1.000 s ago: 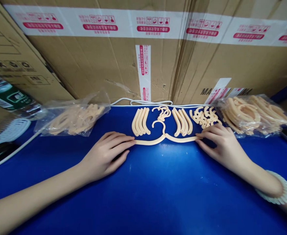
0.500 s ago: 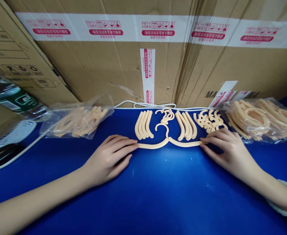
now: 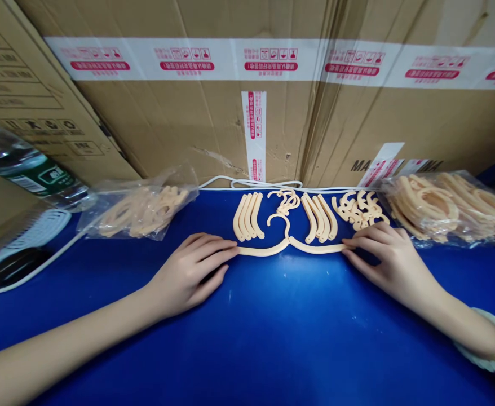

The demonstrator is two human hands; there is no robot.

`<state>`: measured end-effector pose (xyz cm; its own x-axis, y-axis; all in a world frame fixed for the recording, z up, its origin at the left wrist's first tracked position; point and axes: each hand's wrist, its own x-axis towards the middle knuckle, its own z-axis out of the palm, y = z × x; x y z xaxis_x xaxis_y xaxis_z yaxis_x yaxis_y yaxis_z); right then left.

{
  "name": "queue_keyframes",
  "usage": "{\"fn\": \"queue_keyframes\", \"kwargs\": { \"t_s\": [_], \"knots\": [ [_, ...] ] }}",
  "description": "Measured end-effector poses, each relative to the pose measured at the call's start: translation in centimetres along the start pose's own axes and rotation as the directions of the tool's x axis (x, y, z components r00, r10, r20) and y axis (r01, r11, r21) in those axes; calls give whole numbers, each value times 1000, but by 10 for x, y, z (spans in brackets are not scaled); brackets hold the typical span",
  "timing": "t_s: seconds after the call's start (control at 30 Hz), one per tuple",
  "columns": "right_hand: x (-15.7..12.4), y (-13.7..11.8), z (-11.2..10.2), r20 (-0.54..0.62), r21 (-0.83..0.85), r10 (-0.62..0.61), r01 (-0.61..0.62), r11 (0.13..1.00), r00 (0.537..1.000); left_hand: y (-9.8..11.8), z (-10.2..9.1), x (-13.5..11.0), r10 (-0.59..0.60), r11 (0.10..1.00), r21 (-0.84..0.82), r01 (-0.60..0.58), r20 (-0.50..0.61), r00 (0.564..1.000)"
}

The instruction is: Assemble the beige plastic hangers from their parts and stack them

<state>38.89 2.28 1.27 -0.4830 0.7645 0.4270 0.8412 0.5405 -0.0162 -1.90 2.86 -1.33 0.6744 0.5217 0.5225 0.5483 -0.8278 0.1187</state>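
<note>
Boxes: large brown cardboard boxes [image 3: 167, 124] sealed with white-and-red tape stand along the back edge of the table and fill the upper half of the view.
Table: a blue table [image 3: 273, 338] runs from the boxes to the near edge; everything else lies on it.
Left hand: the left hand [image 3: 188, 270] lies palm down on the blue surface, fingers stretched out and relaxed, gripping nothing; the fingertips touch the left end of the hanger.
Right hand: the right hand [image 3: 389, 262] also rests palm down with its fingers extended, not clenched; the tips meet the right end of the hanger.
Right bag: a clear plastic bag [image 3: 442, 206] of cream parts lies just beyond the right hand.
Left bag: a second clear bag [image 3: 140, 208] of the same parts lies beyond the left hand, near the boxes.
Bottle: a plastic bottle [image 3: 27, 169] with a green label lies tilted at the far left.
Hanger: a cream plastic hanger [image 3: 310, 248] lies flat between the two hands, hook pointing towards the boxes.
Cable: a white cable [image 3: 247, 183] runs along the foot of the boxes.
Left pieces: four curved cream pieces [image 3: 247, 217] lie side by side just behind the hanger's left arm.
Right pieces: a matching row [image 3: 321, 217] lies behind its right arm.
Hooks: loose cream hooks [image 3: 359, 207] are heaped beside the right bag.
Bracelet: a pale beaded bracelet [image 3: 493, 344] circles the right wrist.
</note>
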Motion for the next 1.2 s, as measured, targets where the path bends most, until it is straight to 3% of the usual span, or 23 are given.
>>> {"fn": "queue_keyframes", "kwargs": {
  "t_s": [1.2],
  "knots": [
    [1,-2,-3,2,-36,-11,11,999,1000,1,-1,2,-8,1000,10,8,13,1000]
  ]
}}
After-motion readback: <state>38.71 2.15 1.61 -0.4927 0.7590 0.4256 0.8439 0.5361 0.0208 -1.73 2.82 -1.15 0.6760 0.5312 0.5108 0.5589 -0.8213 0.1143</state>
